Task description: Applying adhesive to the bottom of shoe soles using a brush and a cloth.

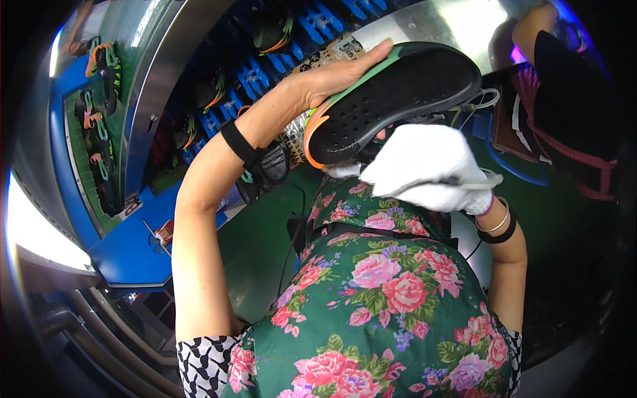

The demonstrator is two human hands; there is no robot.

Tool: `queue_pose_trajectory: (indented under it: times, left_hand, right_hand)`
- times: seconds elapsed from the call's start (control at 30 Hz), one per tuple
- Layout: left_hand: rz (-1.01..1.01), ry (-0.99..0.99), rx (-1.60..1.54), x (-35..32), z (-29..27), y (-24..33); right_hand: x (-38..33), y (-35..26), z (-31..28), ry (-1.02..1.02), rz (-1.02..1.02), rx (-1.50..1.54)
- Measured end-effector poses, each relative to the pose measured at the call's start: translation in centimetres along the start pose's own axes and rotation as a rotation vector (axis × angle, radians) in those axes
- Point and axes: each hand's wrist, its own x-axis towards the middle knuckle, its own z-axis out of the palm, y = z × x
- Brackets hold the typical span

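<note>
1. Sole: from my remote station I see the black sole (pixel 405 93) held up in front of the floral apron (pixel 398 292), its perforated face toward my camera. I judge this angle is chosen to keep that broad face unobstructed.
2. Left hand (pixel 335 81): bare, partly curled, gripping the sole by its green-and-orange rim. One digit lies along the upper edge; the other fingers are largely hidden from me. An edge hold probably keeps the hand off the face.
3. Right hand (pixel 424 166): in a white glove, closely beside the sole's lower edge. A thin grey strip (pixel 441 181) crosses the glove. Palm and fingertips are hidden, so I cannot tell how far it is open or whether it has hold of anything.
4. Surroundings: dark footwear (pixel 271 166) sits below the left wrist. Beyond, blue holders (pixel 253 78) stand in rows, presumably spaced to keep pieces apart. More colourful-trimmed pieces (pixel 98 129) show within a blue frame (pixel 129 255) at far left.
</note>
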Motion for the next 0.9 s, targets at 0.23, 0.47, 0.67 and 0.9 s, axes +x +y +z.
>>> queue_pose_trajectory:
  times: [0.23, 0.47, 0.67, 0.9]
  left_hand:
    - [0.109, -0.28, -0.707, 1.1, -1.9, -3.7]
    - [0.379, -0.392, -0.837, 0.5, 1.1, -6.7]
    - [0.301, 0.054, -0.298, -1.7, 1.8, -7.5]
    - [0.44, -0.403, -1.093, -2.9, 1.7, -8.8]
  right_hand:
    - [-0.9, -0.8, -1.7, 0.693, 0.528, 0.33]
    - [1.2, -1.4, -3.0, 0.603, 0.341, -0.126]
    - [0.8, -1.9, -2.7, 0.445, 0.222, -0.347]
    - [0.7, -3.6, -0.6, 0.554, 0.159, -0.345]
